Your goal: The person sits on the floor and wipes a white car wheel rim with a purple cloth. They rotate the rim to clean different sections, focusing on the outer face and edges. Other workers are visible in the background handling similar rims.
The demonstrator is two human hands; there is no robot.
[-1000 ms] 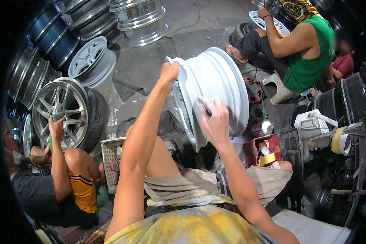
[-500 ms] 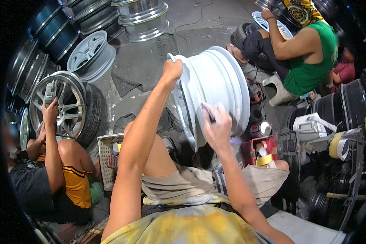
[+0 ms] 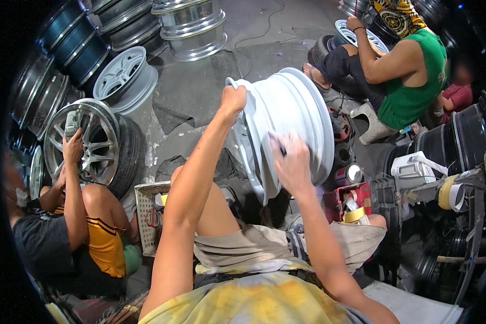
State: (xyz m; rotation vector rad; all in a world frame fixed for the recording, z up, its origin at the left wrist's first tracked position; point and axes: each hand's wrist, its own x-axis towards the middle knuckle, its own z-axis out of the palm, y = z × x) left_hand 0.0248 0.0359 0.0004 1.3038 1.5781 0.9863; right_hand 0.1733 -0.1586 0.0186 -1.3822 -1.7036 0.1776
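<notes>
A pale grey-white wheel rim is tipped on its side in front of me, its barrel facing up toward me. At its far left edge, my left hand is closed around the lip. My right hand, slightly blurred, presses on the near part of the barrel. Pinched in its fingers is a small dark purplish pad, mostly covered by the hand; its exact kind cannot be made out. The rim's spoke side is turned away to the left.
At left, a person holds a grey power tool against a silver wheel. Another person in a green top sits at the far right. Beside my knees are a cream crate, a red bin and a can. Stacked rims stand behind.
My right hand has shifted slightly on the barrel with the pad. The left hand keeps its hold on the lip. The whole view has moved a little.
</notes>
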